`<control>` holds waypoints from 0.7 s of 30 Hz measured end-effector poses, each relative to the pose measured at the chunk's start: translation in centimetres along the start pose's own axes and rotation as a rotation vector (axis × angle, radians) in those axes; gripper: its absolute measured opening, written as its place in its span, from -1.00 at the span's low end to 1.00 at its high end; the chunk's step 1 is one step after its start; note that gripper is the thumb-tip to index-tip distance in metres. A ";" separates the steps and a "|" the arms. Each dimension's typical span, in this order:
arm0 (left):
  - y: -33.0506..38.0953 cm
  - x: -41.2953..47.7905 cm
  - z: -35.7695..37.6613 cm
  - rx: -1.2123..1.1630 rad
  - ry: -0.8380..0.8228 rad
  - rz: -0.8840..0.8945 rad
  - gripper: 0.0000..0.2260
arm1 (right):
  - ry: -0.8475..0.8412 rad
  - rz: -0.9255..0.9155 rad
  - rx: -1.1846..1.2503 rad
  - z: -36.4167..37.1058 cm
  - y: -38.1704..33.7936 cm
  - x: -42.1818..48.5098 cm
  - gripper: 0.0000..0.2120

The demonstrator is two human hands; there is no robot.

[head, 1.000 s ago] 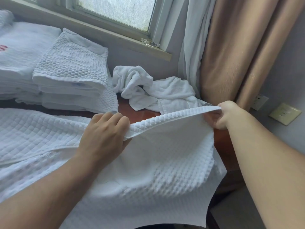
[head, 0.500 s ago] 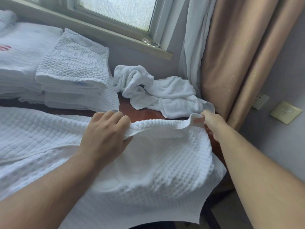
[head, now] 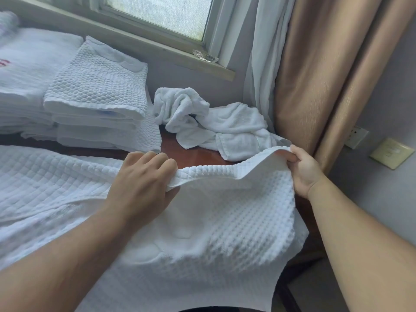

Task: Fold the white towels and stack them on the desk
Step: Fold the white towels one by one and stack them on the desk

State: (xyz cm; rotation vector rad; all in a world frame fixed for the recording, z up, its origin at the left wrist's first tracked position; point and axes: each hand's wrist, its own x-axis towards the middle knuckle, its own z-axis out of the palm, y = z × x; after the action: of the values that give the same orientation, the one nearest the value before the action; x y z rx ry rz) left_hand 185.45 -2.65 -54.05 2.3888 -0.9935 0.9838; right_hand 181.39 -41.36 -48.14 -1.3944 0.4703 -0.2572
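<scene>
The left hand (head: 144, 183) and right hand (head: 304, 170) each grip the far hem of a white waffle-weave towel (head: 213, 233), fingers curled round it, holding that edge raised above the brown desk (head: 191, 154). The towel's near edge hangs over the desk front. Beyond the hem, bare wood shows between a folded towel stack (head: 96, 86) and crumpled towels (head: 225, 127). A tan curtain (head: 315, 75) hangs just beside the right hand.

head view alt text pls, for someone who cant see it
The left hand and right hand hold up the far edge of a white waffle towel spread over a reddish desk. Behind it are a stack of folded towels at left and crumpled white towels beside a tan curtain.
</scene>
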 end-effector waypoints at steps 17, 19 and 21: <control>0.0 0.1 0.0 0.009 -0.044 -0.013 -0.72 | 0.197 -0.320 -1.275 -0.4 0.5 0.7 -0.61; 0.0 0.1 -0.1 0.014 -0.043 -0.018 -0.71 | 0.443 -0.571 -1.402 -0.3 0.3 0.9 -0.75; 0.1 0.1 -0.2 0.012 -0.039 -0.020 -0.72 | 0.651 -0.726 -1.467 -0.3 0.0 0.8 -0.82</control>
State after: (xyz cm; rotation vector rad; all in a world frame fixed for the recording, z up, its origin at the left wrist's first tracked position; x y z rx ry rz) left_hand 185.40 -2.65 -53.85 2.4315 -0.9778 0.9422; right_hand 181.97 -41.93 -48.33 -2.9296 0.7052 -1.1308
